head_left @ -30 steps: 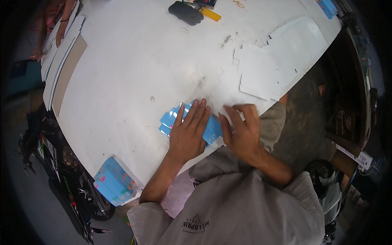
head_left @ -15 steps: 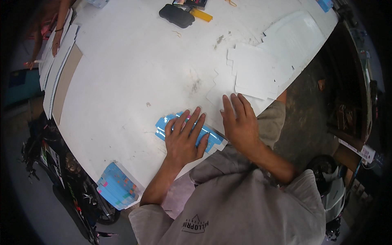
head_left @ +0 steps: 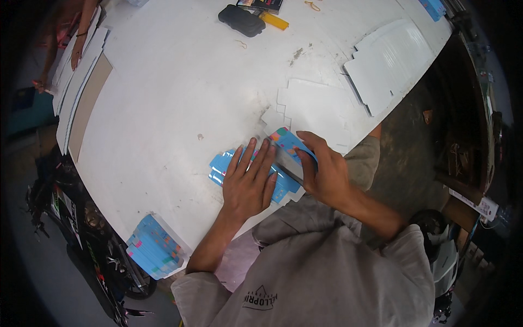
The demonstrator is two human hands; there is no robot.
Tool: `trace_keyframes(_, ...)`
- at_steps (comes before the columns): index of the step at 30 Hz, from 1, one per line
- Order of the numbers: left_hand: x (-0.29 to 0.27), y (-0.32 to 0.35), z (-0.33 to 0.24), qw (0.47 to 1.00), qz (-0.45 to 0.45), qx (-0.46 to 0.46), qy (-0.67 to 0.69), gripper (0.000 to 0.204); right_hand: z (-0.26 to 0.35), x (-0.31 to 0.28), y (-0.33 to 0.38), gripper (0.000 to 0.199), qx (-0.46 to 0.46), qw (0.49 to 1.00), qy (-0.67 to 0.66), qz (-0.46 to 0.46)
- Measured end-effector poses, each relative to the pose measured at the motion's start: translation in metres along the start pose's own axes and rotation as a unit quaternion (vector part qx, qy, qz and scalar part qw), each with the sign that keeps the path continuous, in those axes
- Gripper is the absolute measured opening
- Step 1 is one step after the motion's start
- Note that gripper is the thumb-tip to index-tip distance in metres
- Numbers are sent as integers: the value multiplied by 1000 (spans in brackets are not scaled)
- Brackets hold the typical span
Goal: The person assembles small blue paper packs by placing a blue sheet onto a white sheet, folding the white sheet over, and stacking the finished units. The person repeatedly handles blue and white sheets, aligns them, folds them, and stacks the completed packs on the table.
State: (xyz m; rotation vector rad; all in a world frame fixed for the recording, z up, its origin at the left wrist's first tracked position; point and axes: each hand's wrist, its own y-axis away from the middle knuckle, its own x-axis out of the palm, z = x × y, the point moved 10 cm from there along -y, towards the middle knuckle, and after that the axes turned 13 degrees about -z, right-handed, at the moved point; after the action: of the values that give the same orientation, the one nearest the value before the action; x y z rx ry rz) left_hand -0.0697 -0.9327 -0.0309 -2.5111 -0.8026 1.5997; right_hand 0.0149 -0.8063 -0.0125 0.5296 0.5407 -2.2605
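Note:
My left hand (head_left: 245,182) lies flat, fingers spread, on a folded blue printed carton blank (head_left: 220,162) near the table's front edge. Beside it, my right hand (head_left: 327,177) pinches a die-cut card sheet (head_left: 287,139) between thumb and fingers. That sheet is bent up, so its blue face with coloured spots shows, and its near part is hidden by my hand. White-side-up die-cut sheets (head_left: 316,106) lie just beyond the right hand. A further stack of white sheets (head_left: 389,62) rests along the right edge of the table.
Blue printed blanks (head_left: 155,248) are piled at the table's lower left corner. A black case (head_left: 242,20) and a yellow-handled tool (head_left: 275,20) lie at the far side. Another person's hand (head_left: 77,54) touches large boards (head_left: 91,114) at left. A motorbike (head_left: 81,240) stands beside the table.
My right hand has closed on a card sheet and bent it up, showing its blue side. Some white sheets have shifted toward me, apart from the stack. My left hand stays in place.

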Motion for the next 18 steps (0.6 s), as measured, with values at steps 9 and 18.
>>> trace_keyframes(9,0,1,3,999,-12,-20,36,58,23,13,13,52,-130,978,151,-56)
trace_keyframes(18,-5,-7,-6,998,-46,31,30,58,19,21,25,58,-160,982,99,-26)
